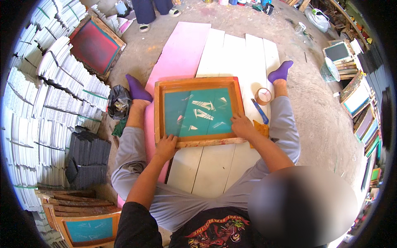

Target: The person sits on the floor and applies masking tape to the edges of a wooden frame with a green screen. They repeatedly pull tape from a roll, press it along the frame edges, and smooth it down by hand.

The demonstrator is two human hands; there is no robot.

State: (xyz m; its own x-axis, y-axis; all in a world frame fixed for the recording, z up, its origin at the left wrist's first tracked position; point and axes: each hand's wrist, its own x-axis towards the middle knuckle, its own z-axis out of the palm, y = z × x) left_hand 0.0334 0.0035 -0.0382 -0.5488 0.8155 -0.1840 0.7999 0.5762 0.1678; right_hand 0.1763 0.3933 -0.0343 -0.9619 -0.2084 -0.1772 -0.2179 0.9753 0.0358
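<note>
A wooden screen printing frame (197, 142) with teal mesh lies across the boards between my legs. Pale angular shapes show in the mesh. My left hand (166, 147) grips the near left corner, its fingertips over the wooden edge. On the right side near the lower corner, my right hand (243, 125) holds the same frame, fingers curled at its inner edge. Just right of the frame lie a blue utility knife (260, 110) and a roll of tape (263, 96). An orange-yellow flat piece (260, 128) sits partly under my right forearm.
White boards (231, 53) and a pink board (180, 45) lie beneath the frame. Bundled white stacks (62, 103) and a dark stack (87, 155) line the left. More screens (89, 231) lean nearby. At the far side stands another person (144, 10). A clear container (330, 69) is at right.
</note>
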